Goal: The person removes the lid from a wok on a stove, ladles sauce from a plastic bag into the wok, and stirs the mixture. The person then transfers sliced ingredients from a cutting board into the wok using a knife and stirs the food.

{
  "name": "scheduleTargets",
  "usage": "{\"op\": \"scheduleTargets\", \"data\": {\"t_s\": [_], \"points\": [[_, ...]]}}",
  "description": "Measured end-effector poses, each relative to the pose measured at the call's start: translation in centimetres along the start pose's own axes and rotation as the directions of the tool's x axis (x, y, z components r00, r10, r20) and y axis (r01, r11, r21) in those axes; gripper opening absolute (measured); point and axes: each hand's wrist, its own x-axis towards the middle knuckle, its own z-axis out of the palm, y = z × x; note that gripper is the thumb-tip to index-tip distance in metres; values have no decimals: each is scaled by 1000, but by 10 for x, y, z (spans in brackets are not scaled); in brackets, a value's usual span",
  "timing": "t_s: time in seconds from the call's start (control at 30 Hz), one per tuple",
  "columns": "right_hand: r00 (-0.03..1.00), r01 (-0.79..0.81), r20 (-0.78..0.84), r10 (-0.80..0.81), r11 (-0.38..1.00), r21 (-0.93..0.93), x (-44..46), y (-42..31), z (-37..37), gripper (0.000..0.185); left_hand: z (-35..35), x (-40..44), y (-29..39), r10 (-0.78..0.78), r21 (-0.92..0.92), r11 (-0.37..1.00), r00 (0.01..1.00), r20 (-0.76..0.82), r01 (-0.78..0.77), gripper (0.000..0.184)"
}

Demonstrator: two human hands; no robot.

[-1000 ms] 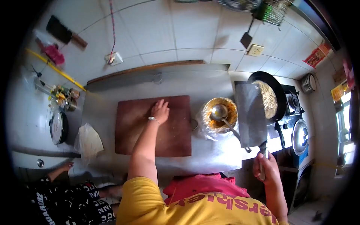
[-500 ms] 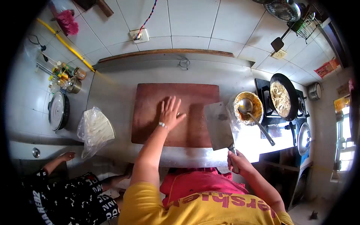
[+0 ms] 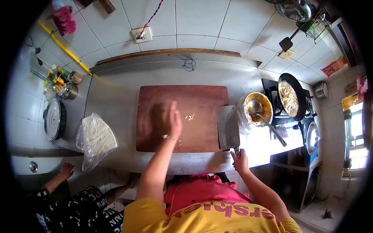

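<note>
My left hand (image 3: 175, 123) is turned on edge over the brown cutting board (image 3: 206, 136), its fingers stretched out and slightly blurred. Nothing shows in it. Just to its right, a few small pale scraps (image 3: 189, 117) lie on the wood. At the board's right edge, a broad-bladed cleaver (image 3: 229, 127) lies partly over the board and partly over the metal counter. My right hand (image 3: 241, 161) grips the end of its handle at the counter's front edge.
A bowl (image 3: 267, 105) with a ladle stands right of the cleaver, before a stove bearing a pan (image 3: 288, 97) of pale strips. A plastic bag of flat pale sheets (image 3: 96, 136) lies left. Another person's hand (image 3: 67, 171) is at the lower left.
My left hand has turned from palm-down to edge-on and shifted slightly down and left, uncovering pale scraps. The cleaver has moved slightly right and straightened. The other person's hand has dropped slightly.
</note>
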Motion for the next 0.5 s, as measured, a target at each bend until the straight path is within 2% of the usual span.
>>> {"op": "scheduleTargets", "data": {"t_s": [0.03,0.07,0.13,0.2,0.23,0.27,0.33,0.4,0.43,0.47,0.5], "points": [[1000,27,-7,-27,1000,-11,4,-3,1,35,-16,-6,-15,-87,-18,996,992,-90,86,42],[998,56,-12,-56,998,-21,8,-7,4,35,-31,-14,-25,-98,122,985,981,-167,119,42],[995,100,-14,-101,994,-32,18,-5,16,36,-33,-31,-31,-91,178,975,970,-226,133,41],[954,284,-46,-296,944,-168,29,2,33,36,-14,-39,-20,-127,152,978,983,-132,146,41],[940,329,-34,-339,929,-169,31,-1,40,37,1,-41,-12,-174,100,977,978,-116,186,41],[922,374,-33,-385,912,-167,28,-13,46,35,15,-39,-4,-132,40,990,983,-124,138,40],[932,360,14,-362,921,-146,23,-30,63,35,45,-34,3,-112,3,994,982,-151,114,39],[886,451,20,-464,851,-268,11,-49,82,36,62,-31,11,-117,-44,993,984,-136,112,39],[906,422,90,-413,888,-182,6,-58,90,38,67,-29,11,-96,-65,994,985,-145,88,38],[914,401,157,-375,894,-201,0,-66,97,39,68,-27,9,-95,-62,994,984,-148,86,38],[918,385,155,-364,912,-138,-1,-70,107,40,65,-24,13,-120,-100,990,977,-175,103,37]]}}
